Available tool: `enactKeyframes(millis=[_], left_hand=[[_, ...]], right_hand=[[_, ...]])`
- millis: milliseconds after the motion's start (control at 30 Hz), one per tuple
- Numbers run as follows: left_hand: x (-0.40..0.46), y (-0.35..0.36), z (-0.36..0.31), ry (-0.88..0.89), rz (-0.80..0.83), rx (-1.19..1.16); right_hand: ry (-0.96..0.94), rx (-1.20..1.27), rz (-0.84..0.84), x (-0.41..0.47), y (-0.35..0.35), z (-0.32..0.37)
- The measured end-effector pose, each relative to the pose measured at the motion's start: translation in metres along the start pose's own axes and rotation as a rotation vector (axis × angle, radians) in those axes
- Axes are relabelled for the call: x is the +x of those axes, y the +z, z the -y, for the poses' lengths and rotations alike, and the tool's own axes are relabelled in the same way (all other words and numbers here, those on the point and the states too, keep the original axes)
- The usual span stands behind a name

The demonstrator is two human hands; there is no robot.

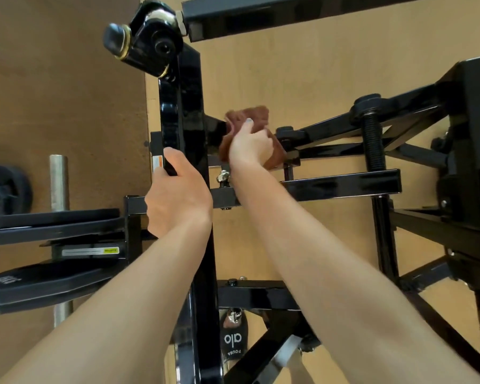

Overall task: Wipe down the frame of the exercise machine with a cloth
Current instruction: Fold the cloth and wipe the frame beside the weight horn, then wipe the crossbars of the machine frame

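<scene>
A black steel exercise machine frame (187, 106) fills the view, with an upright post in the middle and cross bars running right. My left hand (178, 198) grips the upright post beside an orange and white warning sticker. My right hand (250, 146) is shut on a reddish-brown cloth (257, 115), pressing it against a short cross bar just right of the post. The cloth wraps around the bar and partly hides it.
Black weight plates (47, 278) sit stacked on a steel peg (58, 181) at the left. A threaded adjuster bolt (373, 142) and angled arms stand at the right. A black pivot housing (150, 37) tops the post. The floor is tan and brown.
</scene>
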State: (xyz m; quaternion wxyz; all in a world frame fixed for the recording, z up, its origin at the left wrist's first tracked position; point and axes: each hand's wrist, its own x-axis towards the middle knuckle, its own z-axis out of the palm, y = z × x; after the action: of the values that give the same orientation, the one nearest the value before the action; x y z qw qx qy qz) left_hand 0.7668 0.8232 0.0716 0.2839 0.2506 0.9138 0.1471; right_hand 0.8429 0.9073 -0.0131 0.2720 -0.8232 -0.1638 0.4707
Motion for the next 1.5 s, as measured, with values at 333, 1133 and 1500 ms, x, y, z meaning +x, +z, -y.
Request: enactKeyframes(millis=[333, 1133, 1500], left_hand=[[-0.002, -0.003, 0.0, 0.012, 0.026, -0.043], [0.0, 0.0, 0.003, 0.019, 0.003, -0.088], [0.006, 0.006, 0.004, 0.007, -0.039, -0.076]], right_hand=[[-0.092, -0.011, 0.046, 0.019, -0.018, -0.011], [-0.983, -1.208, -0.155, 0.071, -0.24, -0.134], [-1.16, -1.424, 0.091, 0.009, -0.08, -0.154]])
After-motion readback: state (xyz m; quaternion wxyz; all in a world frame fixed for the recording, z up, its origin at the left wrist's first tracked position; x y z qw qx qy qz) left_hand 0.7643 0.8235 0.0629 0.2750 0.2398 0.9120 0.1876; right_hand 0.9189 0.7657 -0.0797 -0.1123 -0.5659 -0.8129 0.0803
